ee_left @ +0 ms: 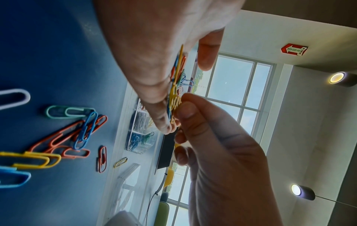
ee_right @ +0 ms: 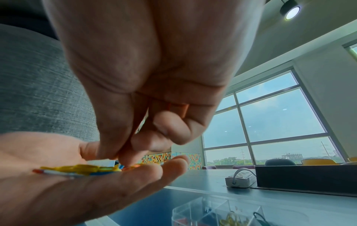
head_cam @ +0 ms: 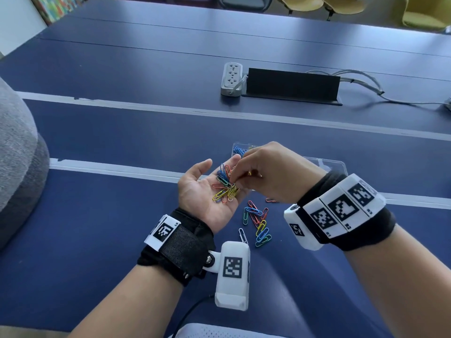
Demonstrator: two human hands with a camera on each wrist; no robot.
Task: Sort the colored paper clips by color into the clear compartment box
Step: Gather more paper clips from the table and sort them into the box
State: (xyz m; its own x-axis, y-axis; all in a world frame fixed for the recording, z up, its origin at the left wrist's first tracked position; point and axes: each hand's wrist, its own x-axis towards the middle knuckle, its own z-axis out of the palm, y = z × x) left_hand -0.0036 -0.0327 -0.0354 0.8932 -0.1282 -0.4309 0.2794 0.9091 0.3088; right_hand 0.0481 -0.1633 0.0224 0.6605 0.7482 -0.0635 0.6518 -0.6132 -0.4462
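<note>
My left hand [head_cam: 202, 189] lies palm up above the blue table, fingers nearly straight, carrying a heap of mixed coloured paper clips [head_cam: 225, 186]. My right hand [head_cam: 263, 172] reaches over it from the right, thumb and forefinger pinching a clip in that heap [ee_right: 86, 169]. Orange clips [ee_right: 181, 110] show tucked inside its curled fingers. The clear compartment box [head_cam: 240, 150] stands just beyond the hands, mostly hidden, with blue clips in one cell; in the left wrist view the box [ee_left: 139, 134] also holds green and yellow ones. More loose clips [head_cam: 258, 223] lie on the table below the hands.
The box's clear lid [head_cam: 329, 164] lies to the right behind my right wrist. Farther back are a grey power strip [head_cam: 231, 79], a black cable box [head_cam: 292, 85] and cables [head_cam: 361, 81]. A grey cushion [head_cam: 17, 154] stands at the left edge.
</note>
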